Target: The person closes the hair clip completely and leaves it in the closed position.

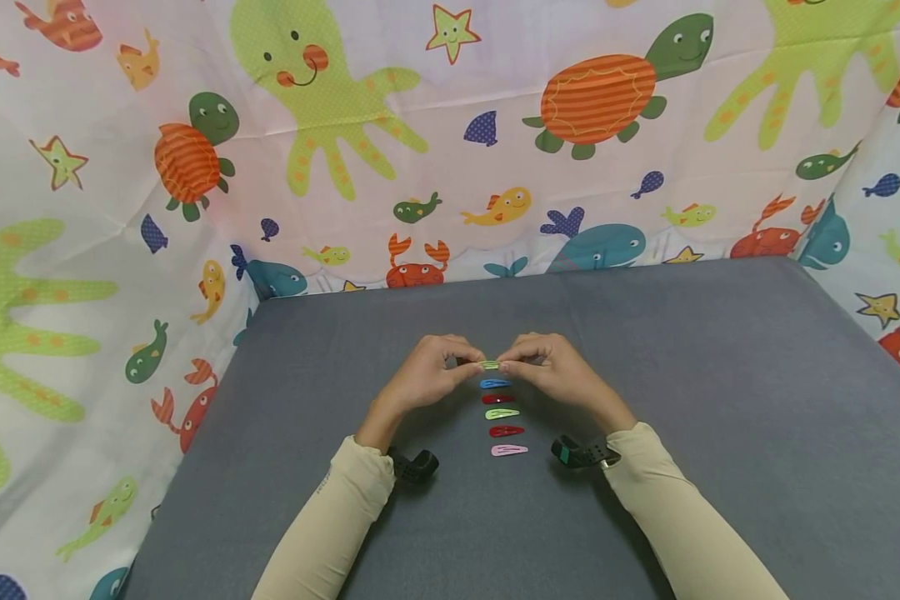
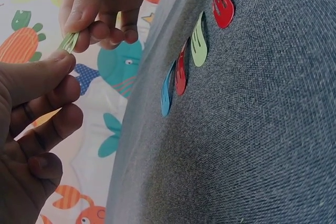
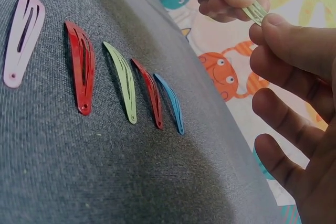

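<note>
Both hands hold one light green snap hair clip (image 1: 489, 365) (image 2: 69, 41) (image 3: 255, 11) just above the grey table (image 1: 720, 400). My left hand (image 1: 429, 372) pinches its left end and my right hand (image 1: 547, 367) pinches its right end, each between thumb and forefinger. Below the hands lies a column of clips on the table: blue (image 1: 494, 383) (image 3: 170, 102), red (image 1: 498, 398) (image 3: 148, 92), green (image 1: 502, 413) (image 3: 122, 81), red (image 1: 506, 431) (image 3: 81, 65) and pink (image 1: 509, 450) (image 3: 21, 37).
A sea-animal printed cloth (image 1: 450, 142) rises behind and beside the table. A black wrist camera strap (image 1: 414, 465) sits on the left forearm and another (image 1: 583, 452) on the right. Grey cloth stretches out on both sides of the clip column.
</note>
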`<state>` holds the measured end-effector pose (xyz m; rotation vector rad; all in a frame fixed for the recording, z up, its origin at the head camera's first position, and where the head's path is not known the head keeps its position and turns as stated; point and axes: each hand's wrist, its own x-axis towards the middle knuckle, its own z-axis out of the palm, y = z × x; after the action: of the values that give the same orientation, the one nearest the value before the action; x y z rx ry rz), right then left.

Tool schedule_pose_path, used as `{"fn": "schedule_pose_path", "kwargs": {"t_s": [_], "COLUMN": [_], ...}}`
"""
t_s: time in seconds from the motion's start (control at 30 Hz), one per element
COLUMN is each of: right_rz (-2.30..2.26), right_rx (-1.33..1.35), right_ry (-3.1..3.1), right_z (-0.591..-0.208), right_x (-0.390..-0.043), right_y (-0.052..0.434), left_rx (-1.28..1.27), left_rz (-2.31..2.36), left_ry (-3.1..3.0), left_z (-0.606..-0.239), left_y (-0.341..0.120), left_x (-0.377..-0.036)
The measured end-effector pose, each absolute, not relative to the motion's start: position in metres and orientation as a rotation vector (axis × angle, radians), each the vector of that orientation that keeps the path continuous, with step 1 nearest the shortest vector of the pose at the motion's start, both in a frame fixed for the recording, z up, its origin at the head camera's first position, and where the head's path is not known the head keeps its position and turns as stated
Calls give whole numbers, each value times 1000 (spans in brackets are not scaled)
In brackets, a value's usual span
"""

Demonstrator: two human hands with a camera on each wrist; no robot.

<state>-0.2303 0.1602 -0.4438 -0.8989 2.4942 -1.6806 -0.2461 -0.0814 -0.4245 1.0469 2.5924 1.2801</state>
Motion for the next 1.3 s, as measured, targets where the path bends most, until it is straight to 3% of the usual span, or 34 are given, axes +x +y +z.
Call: {"fn": "schedule_pose_path", "kwargs": {"t_s": [0.9, 1.3], "right_rz": [-1693, -1703], "right_rx": [-899, -782], "right_ry": [2436, 2454], "right_z": [-442, -441], "right_x": [-230, -229], "right_y": [162, 163], "left_rx": [1080, 1019], "left_rz": [1315, 1339], "left_ry": [2516, 2617], "left_z": [-424, -425], "left_y": [-82, -78], "left_x": [-249, -245]}}
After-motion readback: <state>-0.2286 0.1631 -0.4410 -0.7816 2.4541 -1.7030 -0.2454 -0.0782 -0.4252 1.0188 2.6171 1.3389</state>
